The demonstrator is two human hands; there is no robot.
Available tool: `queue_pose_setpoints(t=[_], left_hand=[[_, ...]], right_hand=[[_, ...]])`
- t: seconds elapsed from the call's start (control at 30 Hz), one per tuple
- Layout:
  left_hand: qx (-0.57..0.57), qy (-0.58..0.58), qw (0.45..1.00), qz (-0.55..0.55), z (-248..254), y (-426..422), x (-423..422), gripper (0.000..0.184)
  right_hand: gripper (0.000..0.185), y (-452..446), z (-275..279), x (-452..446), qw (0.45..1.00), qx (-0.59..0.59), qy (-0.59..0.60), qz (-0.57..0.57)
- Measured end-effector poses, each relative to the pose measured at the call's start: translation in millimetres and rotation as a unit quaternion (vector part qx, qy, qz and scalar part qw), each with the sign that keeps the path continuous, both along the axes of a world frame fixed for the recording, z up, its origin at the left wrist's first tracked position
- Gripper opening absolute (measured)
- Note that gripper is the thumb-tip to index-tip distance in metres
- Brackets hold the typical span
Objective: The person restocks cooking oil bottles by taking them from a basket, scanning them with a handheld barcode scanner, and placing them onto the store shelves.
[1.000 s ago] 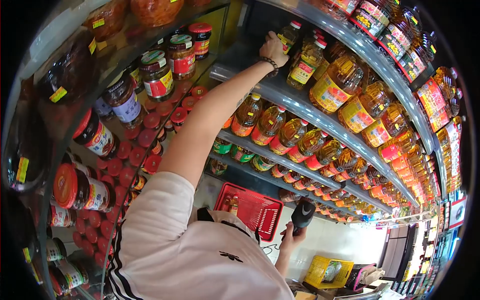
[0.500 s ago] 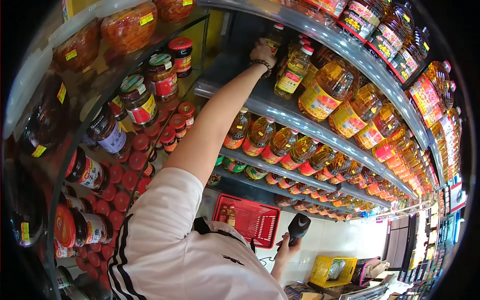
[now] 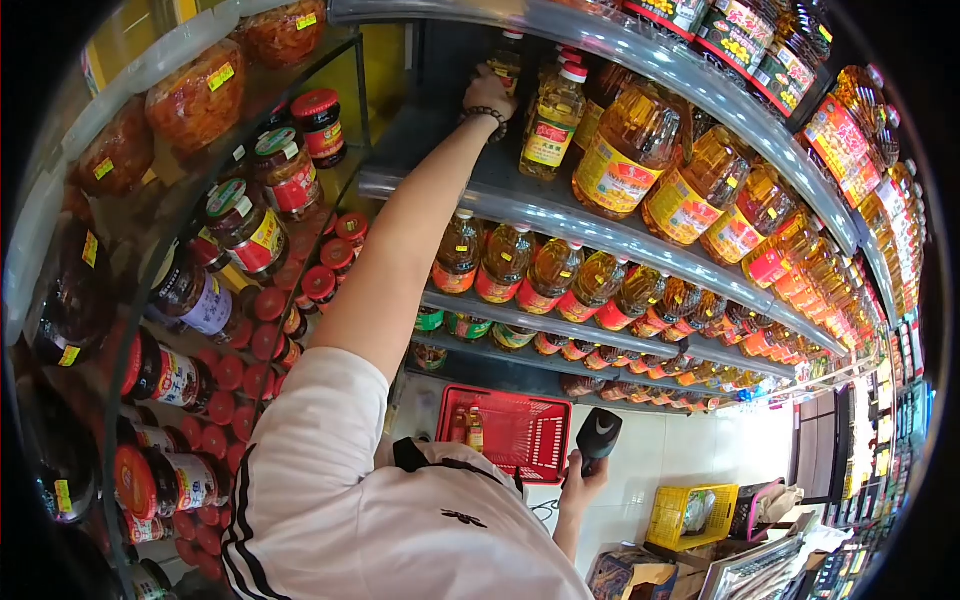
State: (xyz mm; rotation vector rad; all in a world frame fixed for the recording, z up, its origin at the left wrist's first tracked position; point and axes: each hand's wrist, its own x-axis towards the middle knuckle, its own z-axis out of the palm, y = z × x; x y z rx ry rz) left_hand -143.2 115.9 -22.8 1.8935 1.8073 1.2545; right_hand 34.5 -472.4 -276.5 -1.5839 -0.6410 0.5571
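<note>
My left hand (image 3: 487, 95), with a beaded bracelet at the wrist, reaches up to the top dark shelf. Its fingers are closed around a small oil bottle (image 3: 508, 62) with a dark cap, standing toward the back; the palm side is hidden. Just right of it is a clear oil bottle (image 3: 553, 125) with a red cap and a yellow-and-white label. Low on the right, my right hand (image 3: 583, 482) grips the handle of a black handheld barcode scanner (image 3: 599, 432), its head pointing upward.
Large oil jugs (image 3: 627, 150) line the same shelf, with rows of oil bottles (image 3: 505, 262) below. Jars (image 3: 250, 228) crowd a glass-edged rack at left. On the floor are a red basket (image 3: 545, 430) holding bottles, a yellow crate (image 3: 690, 515) and cardboard boxes (image 3: 630, 578).
The view has shifted a little, so the upper shelf sits farther left. My left hand stays around the small oil bottle, and my right hand still holds the scanner.
</note>
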Motion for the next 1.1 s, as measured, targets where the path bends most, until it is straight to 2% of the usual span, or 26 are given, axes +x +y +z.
queue_pose_setpoints(t=[0.17, 0.23, 0.4, 0.47, 0.53, 0.6, 0.67, 0.7, 0.73, 0.8, 0.83, 0.87, 0.9, 0.93, 0.97, 1.0, 1.03, 1.07, 1.1], left_hand=[[0.013, 0.014, 1.0, 0.012, -8, 10, 2, 0.085], [-0.001, 0.013, 1.0, 0.02, -6, 7, 2, 0.083], [-0.001, -0.019, 1.0, 0.018, -5, 13, 6, 0.082], [-0.017, -0.016, 1.0, 0.015, -5, 15, 5, 0.082], [-0.008, 0.022, 0.999, 0.035, -15, 28, 5, 0.086], [-0.033, -0.001, 0.999, 0.013, -9, 16, 6, 0.082], [-0.034, 0.042, 0.998, 0.022, -22, 37, 4, 0.094], [-0.021, 0.131, 0.991, 0.029, -22, 37, 4, 0.099], [-0.007, 0.218, 0.975, 0.031, -24, 38, 3, 0.103], [0.048, -0.029, 0.995, 0.082, -40, 66, -2, 0.077], [0.11, 0.088, 0.981, 0.132, -47, 105, -11, 0.063], [0.113, 0.053, 0.989, 0.08, -23, 54, -26, 0.068], [0.213, 0.009, 0.974, 0.069, -21, 58, -44, 0.084], [0.262, -0.1, 0.959, 0.025, 13, -30, -40, 0.075], [0.328, -0.2, 0.922, 0.037, 8, -27, -50, 0.067], [0.355, -0.263, 0.897, 0.002, 17, -82, -54, 0.06], [0.391, -0.278, 0.877, 0.012, 30, -184, -33, 0.058], [0.437, -0.241, 0.866, 0.043, 15, -211, -42, 0.055], [0.425, -0.327, 0.843, -0.044, 8, -258, -34, 0.05]], right_hand=[[0.022, -2, 7, -4, 0.999, -0.024, 0.022, 0.017], [0.024, -6, -19, 5, 1.0, -0.024, -0.002, 0.017], [0.027, -12, -27, 5, 0.999, -0.033, -0.014, 0.011], [0.017, -14, -43, 9, 0.997, 0.009, -0.079, 0.014], [0.017, -16, -33, 5, 0.998, 0.005, -0.061, 0.007], [0.017, -19, -10, -7, 0.999, -0.002, -0.037, -0.004], [0.02, -20, 17, -18, 1.0, -0.025, 0.014, -0.011], [0.02, -24, 3, -10, 0.999, -0.02, -0.047, -0.007], [0.018, -19, 14, -17, 0.999, 0.023, -0.031, -0.019], [0.017, -24, 7, -15, 0.999, 0.013, 0.034, -0.011], [0.018, -26, 4, -12, 1.0, -0.014, 0.021, -0.006], [0.019, -30, -1, -9, 0.999, -0.044, 0.01, 0.001], [0.02, -34, -12, -7, 0.998, -0.056, -0.006, 0.006], [0.022, -33, -21, -4, 0.998, -0.064, -0.022, 0.013], [0.023, -30, -17, -6, 0.997, -0.074, -0.016, 0.015], [0.025, -28, -13, -9, 0.996, -0.085, -0.01, 0.018], [0.027, -31, -24, -7, 0.993, -0.114, -0.03, 0.031], [0.029, -30, -30, -7, 0.992, -0.118, -0.016, 0.036], [0.029, -32, -40, -6, 0.991, -0.117, -0.041, 0.049]])
